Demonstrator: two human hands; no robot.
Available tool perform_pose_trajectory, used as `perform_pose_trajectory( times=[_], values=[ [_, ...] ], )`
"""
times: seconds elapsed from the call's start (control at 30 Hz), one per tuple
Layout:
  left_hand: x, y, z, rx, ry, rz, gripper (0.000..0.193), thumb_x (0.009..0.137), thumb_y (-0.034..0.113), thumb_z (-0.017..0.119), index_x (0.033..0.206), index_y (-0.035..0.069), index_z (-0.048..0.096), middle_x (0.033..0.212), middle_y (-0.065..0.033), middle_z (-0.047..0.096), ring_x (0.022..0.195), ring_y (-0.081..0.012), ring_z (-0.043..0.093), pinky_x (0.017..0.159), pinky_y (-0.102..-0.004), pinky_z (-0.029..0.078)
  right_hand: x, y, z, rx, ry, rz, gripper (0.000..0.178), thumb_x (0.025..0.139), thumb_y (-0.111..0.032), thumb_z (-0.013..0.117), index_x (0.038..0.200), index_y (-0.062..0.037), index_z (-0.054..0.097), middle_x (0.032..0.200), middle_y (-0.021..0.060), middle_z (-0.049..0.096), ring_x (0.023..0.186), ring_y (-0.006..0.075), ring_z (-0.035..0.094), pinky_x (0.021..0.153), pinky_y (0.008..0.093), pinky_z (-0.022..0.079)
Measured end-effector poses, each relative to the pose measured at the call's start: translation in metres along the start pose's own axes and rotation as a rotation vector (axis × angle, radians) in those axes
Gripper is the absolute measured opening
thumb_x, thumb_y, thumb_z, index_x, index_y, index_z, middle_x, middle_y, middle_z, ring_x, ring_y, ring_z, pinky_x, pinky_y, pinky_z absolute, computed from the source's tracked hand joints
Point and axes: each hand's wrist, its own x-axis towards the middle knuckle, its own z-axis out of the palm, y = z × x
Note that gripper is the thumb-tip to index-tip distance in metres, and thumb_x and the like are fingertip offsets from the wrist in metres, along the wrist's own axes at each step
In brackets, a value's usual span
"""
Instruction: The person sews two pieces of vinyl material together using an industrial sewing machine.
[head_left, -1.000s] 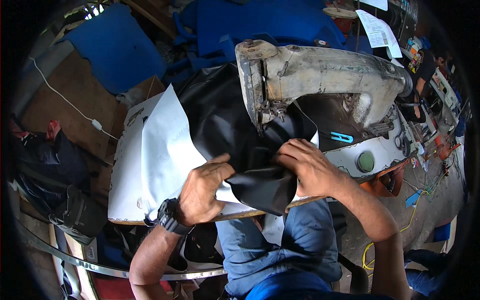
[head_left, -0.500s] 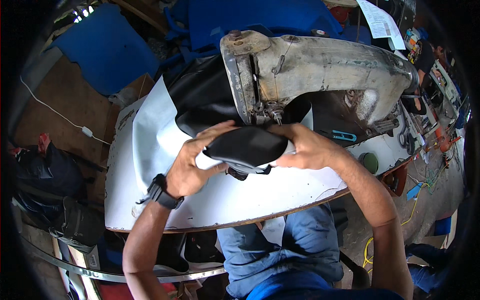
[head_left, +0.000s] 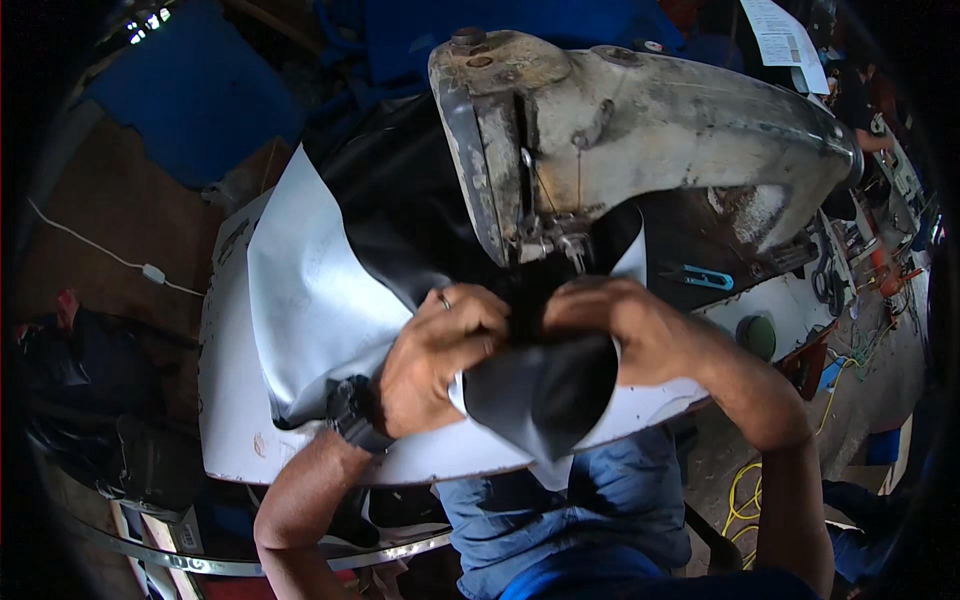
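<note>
My left hand [head_left: 435,355] has its fingers curled on a sheet of black leatherette [head_left: 545,390] with a pale backing, just in front of the sewing machine [head_left: 640,125]. Close to the needle area, my right hand [head_left: 640,325] grips the same material; its fingertips are dark and partly hidden. Between my hands the folded flap droops over the table's front edge. More of the sheet spreads left and behind the machine's head, with a pale backing area [head_left: 320,290] turned up. The needle tip is hidden.
On the machine bed lie blue thread snips [head_left: 708,277]. A round green container [head_left: 757,337] and black scissors [head_left: 828,275] are at the right of the white table [head_left: 235,430]. A white cord [head_left: 95,248] runs at left. Another person's arm [head_left: 872,141] shows far right.
Both hands have shifted, the left one to the right. The folded leatherette has dropped toward me, its flap now hanging over the table edge. The view has moved slightly closer to the machine.
</note>
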Motion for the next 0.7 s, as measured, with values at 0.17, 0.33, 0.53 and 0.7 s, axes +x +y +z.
perform_pose_trajectory(
  times=[0.17,0.33,0.53,0.7],
  values=[
    [-0.009,0.003,0.003,0.114,-0.164,0.090,0.033,0.074,0.016,0.080,0.104,0.007,0.070,0.122,-0.0121,0.077,0.128,-0.0338,0.070,0.118,-0.0535,0.048,-0.009,0.001,-0.001,-0.133,-0.107,-0.177,0.063,0.052,-0.003,0.086,0.113,-0.0006,0.070,0.122,0.0136,0.070,0.122,0.0368,0.067,0.107,0.0491,0.056],
    [-0.008,0.005,0.000,0.094,-0.232,0.059,0.032,0.078,0.013,0.080,0.108,0.008,0.070,0.116,-0.0133,0.079,0.123,-0.0315,0.073,0.115,-0.0535,0.051,-0.012,0.000,0.010,-0.307,-0.135,-0.134,0.052,0.068,-0.012,0.086,0.117,-0.0030,0.072,0.122,0.0126,0.070,0.122,0.0339,0.069,0.113,0.0472,0.055],
    [-0.009,-0.005,-0.001,-0.051,-0.197,0.009,0.034,0.083,0.015,0.081,0.113,0.006,0.069,0.117,-0.0138,0.079,0.121,-0.0314,0.074,0.111,-0.0537,0.051,-0.012,-0.001,0.003,-0.299,-0.162,-0.152,0.050,0.073,-0.017,0.084,0.121,-0.0035,0.074,0.122,0.0134,0.072,0.120,0.0319,0.071,0.111,0.0455,0.057],
    [-0.012,-0.005,-0.005,-0.121,-0.213,-0.062,0.035,0.083,0.008,0.078,0.117,0.004,0.069,0.120,-0.0151,0.079,0.122,-0.0340,0.074,0.111,-0.0537,0.049,-0.012,-0.003,0.005,-0.287,-0.159,-0.119,0.056,0.070,-0.013,0.086,0.123,-0.0028,0.073,0.125,0.0135,0.073,0.121,0.0318,0.071,0.108,0.0443,0.059]
  ],
)
